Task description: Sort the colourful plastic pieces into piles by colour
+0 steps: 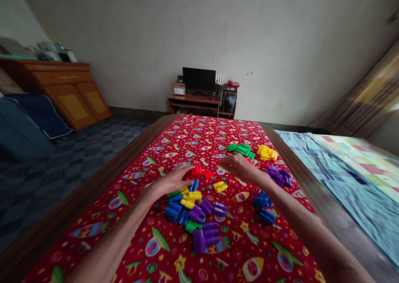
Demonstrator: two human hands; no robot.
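My left hand (174,180) reaches over the left side of the mixed pile, thumb and fingers apart, close to some red plastic toy blocks (197,171). Under and in front of it lie blue blocks (173,210), yellow blocks (188,200) and purple blocks (210,232), with a few green ones among them. My right hand (238,166) is stretched out to the left above the cloth, its fingers extended and nothing visible in them. Red pieces (251,162) show partly behind it. A yellow block (220,187) lies between the two hands.
Sorted by colour on the right are green blocks (240,149), yellow blocks (267,152), purple blocks (279,175) and blue blocks (264,208). A red patterned cloth (199,139) covers the wooden table (146,138). Beyond stands a desk with a monitor (199,79); a bed (349,171) is at right.
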